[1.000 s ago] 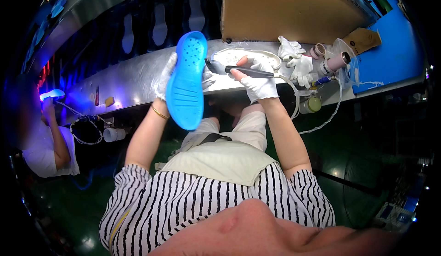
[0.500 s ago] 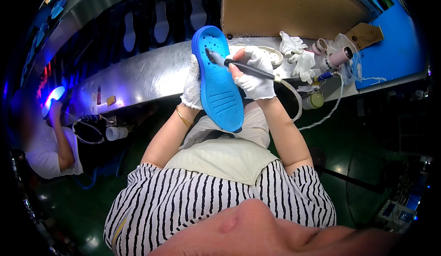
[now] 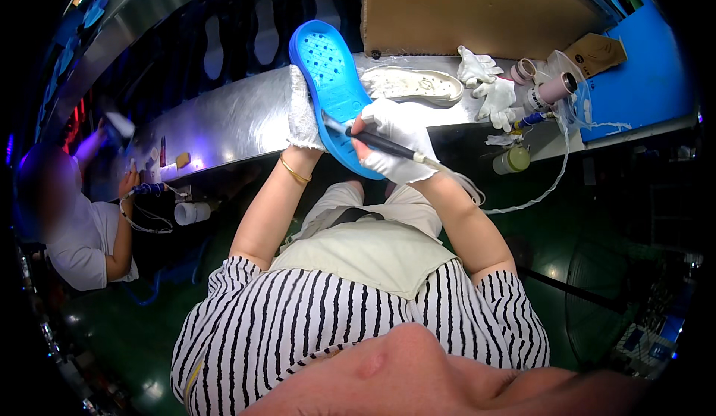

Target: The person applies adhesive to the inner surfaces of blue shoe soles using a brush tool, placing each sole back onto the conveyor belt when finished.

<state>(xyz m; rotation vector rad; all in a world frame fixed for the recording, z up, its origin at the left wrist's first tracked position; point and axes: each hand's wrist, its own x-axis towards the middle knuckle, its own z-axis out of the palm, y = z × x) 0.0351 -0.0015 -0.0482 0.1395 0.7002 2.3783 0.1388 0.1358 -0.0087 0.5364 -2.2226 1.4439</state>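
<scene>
My left hand (image 3: 303, 114), in a white glove, grips the left edge of a blue shoe sole (image 3: 322, 58), which is tilted with its perforated end away from me. In my right hand (image 3: 403, 129), gloved with bare fingertips, is a brush (image 3: 388, 146) with a black handle and a pale hose running from its rear. Its bristle end rests at or just over the middle of the sole, near the left rim. The near end of the sole is partly hidden behind my right hand. Beyond that hand, a cream shoe sole (image 3: 414, 86) lies on the metal bench (image 3: 246, 121).
White gloves (image 3: 492, 95), pink cups (image 3: 556, 88) and a clear bag lie at the right. A jar (image 3: 512, 161) hangs by the bench edge. Behind stands a cardboard sheet (image 3: 477, 13); dark moulds (image 3: 265, 32) line the conveyor. A co-worker (image 3: 86, 222) sits at the left.
The brush has moved from the perforated end toward the sole's middle. The sole has shifted up and left, uncovering more of the cream sole. The co-worker's hands and held piece have moved.
</scene>
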